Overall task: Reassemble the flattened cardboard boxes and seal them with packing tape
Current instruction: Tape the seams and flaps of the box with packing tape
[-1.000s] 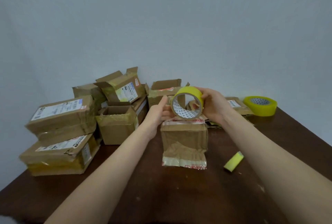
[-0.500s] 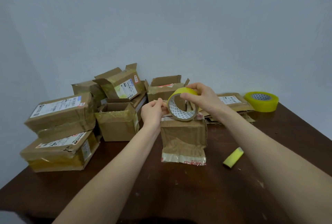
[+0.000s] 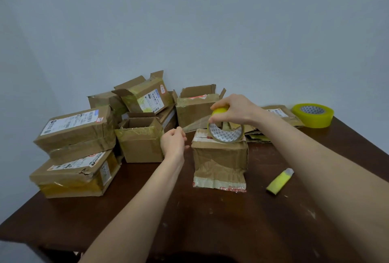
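A small worn cardboard box (image 3: 220,161) stands upright in the middle of the dark table (image 3: 210,220). My right hand (image 3: 233,110) grips a yellow tape roll (image 3: 225,134) from above, and the roll's lower rim rests on the box's top. A clear strip of tape (image 3: 194,125) stretches from the roll leftward to my left hand (image 3: 173,143), which pinches its free end just left of the box.
Several taped and open cardboard boxes (image 3: 80,136) are piled at the left and back. Flattened cardboard (image 3: 280,115) lies behind my right hand. A second yellow tape roll (image 3: 312,115) sits at the far right. A yellow utility knife (image 3: 280,181) lies right of the box.
My right hand lowered the roll onto the box top and turned over it. My left hand moved left and down, drawing a strip of tape out from the roll.
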`<action>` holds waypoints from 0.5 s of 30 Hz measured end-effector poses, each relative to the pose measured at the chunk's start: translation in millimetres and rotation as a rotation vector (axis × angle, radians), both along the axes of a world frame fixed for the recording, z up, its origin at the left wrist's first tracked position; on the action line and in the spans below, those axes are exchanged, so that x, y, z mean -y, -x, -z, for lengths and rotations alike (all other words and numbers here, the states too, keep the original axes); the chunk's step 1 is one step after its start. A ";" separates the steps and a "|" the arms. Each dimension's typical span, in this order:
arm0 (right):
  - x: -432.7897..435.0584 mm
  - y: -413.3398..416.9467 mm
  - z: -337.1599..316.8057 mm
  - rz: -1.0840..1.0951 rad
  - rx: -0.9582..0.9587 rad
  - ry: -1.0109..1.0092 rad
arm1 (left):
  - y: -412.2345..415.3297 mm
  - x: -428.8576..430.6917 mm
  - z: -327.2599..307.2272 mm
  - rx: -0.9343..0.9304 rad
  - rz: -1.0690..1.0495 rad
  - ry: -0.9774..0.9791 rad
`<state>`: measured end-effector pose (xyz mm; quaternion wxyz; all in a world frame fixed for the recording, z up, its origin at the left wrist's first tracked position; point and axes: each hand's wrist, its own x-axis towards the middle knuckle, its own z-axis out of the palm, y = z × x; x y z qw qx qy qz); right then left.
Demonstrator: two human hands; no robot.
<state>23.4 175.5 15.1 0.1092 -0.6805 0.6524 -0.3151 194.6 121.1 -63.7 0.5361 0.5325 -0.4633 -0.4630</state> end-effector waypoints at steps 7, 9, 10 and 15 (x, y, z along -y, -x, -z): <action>-0.3 2.4 0.0 -0.004 -0.009 -0.051 | -2.9 2.8 24.4 0.096 0.176 -0.114; -0.4 3.1 7.6 0.016 0.084 -0.044 | -3.9 -0.6 34.2 0.123 0.259 -0.209; -0.3 3.1 11.4 0.017 0.116 -0.039 | -5.4 -2.3 37.9 0.134 0.303 -0.267; -2.2 -0.9 16.1 0.006 0.129 -0.015 | -17.2 2.9 36.7 0.472 0.287 -0.092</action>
